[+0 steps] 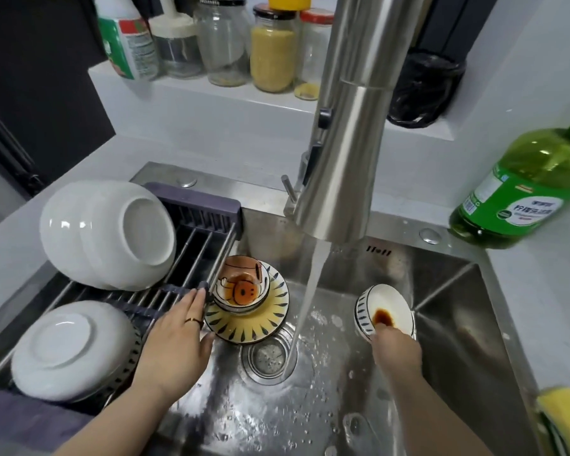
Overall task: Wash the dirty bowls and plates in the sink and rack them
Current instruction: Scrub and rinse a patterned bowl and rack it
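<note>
Water runs from the steel faucet (343, 153) into the sink (441, 324). My right hand (397, 348) grips a small white bowl (385, 312) with a brown sauce stain, tilted, to the right of the stream. My left hand (178, 337) reaches with straight fingers to the rim of a yellow patterned plate (244, 327) by the drain. A small bowl with an orange face (242, 287) sits stacked on that plate. Clean white bowls (106, 235) lean on the dish rack (195, 232) over the sink's left side, with another white bowl (69, 350) nearer me.
A green dish soap bottle (520, 189) stands on the right counter, a yellow sponge (560, 413) near the right edge. Jars and bottles (273, 47) line the back ledge with a black bag (425, 87). The drain strainer (267, 357) lies under the stream.
</note>
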A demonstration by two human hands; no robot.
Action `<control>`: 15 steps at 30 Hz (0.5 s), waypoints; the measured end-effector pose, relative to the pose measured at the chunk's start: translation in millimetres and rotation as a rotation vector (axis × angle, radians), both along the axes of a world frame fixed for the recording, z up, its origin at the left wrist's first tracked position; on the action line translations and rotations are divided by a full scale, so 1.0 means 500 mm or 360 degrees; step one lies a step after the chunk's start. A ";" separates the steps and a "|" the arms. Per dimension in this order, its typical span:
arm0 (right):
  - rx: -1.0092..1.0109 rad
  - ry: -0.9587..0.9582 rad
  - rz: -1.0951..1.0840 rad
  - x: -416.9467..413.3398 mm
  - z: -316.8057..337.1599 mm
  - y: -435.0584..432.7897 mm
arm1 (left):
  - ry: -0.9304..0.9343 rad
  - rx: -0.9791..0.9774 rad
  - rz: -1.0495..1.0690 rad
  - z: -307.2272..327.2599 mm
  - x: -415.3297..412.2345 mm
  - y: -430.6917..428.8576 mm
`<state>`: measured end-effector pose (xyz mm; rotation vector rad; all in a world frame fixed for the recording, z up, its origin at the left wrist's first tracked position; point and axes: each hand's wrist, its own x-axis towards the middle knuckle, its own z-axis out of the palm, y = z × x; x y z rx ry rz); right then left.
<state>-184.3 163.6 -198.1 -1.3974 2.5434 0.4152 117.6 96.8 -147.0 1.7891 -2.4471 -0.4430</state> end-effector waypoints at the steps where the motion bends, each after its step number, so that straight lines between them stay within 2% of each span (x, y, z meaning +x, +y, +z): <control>1: 0.0011 0.0000 0.0021 0.003 0.002 0.007 | 0.0016 0.0006 0.0005 0.000 0.001 -0.001; 7: -0.0073 0.0022 0.0095 0.016 0.056 0.035 | 0.0096 0.0027 0.0005 0.005 0.001 0.001; 11: -0.0256 -0.0215 -0.0054 0.038 0.113 0.063 | 0.0101 0.0061 -0.0005 0.017 0.001 0.002; 13: -0.0477 -0.0569 -0.0180 0.057 0.144 0.086 | 0.0123 0.0066 -0.0017 0.023 0.002 0.005; 15: -0.0754 -0.1226 -0.0471 0.075 0.166 0.111 | 0.0142 0.0074 -0.0006 0.028 0.003 0.007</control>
